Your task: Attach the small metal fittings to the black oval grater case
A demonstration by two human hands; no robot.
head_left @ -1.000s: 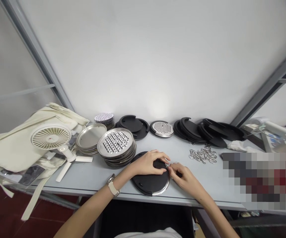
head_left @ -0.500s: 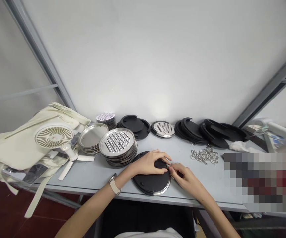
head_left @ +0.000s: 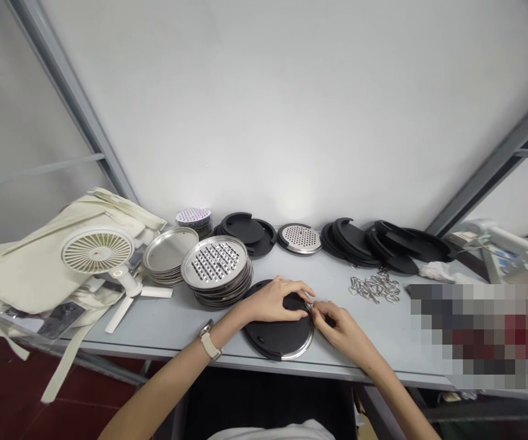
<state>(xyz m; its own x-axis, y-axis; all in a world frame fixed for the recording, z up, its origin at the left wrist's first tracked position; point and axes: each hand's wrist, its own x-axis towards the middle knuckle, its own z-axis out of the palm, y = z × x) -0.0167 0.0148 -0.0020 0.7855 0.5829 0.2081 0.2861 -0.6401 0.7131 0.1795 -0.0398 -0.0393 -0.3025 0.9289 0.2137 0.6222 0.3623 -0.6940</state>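
Note:
A black round disc (head_left: pixel 285 342) with a shiny metal rim lies on the table near its front edge. My left hand (head_left: pixel 275 299) grips it from above, the thumb and fingers curved toward its right side. At that right edge my right hand (head_left: pixel 340 324) pinches a small metal ring (head_left: pixel 308 305), close against the left fingertips. How the ring meets the disc is mostly hidden by the fingers. Just behind my left wrist stands a stack of round metal graters (head_left: pixel 216 264). To the right lies a pile of small metal rings (head_left: pixel 374 287).
Plain metal discs (head_left: pixel 171 250) are stacked at the left, near a white handheld fan (head_left: pixel 98 252) on a cream bag (head_left: pixel 21 269). Along the wall sit black round holders (head_left: pixel 248 231), a finely holed grater (head_left: pixel 300 238) and more black holders (head_left: pixel 353 238). A blurred patch covers the right.
Both hands stay at the disc's right edge with hardly any movement; the fingertips shift slightly around the small ring. The whole view has moved a little.

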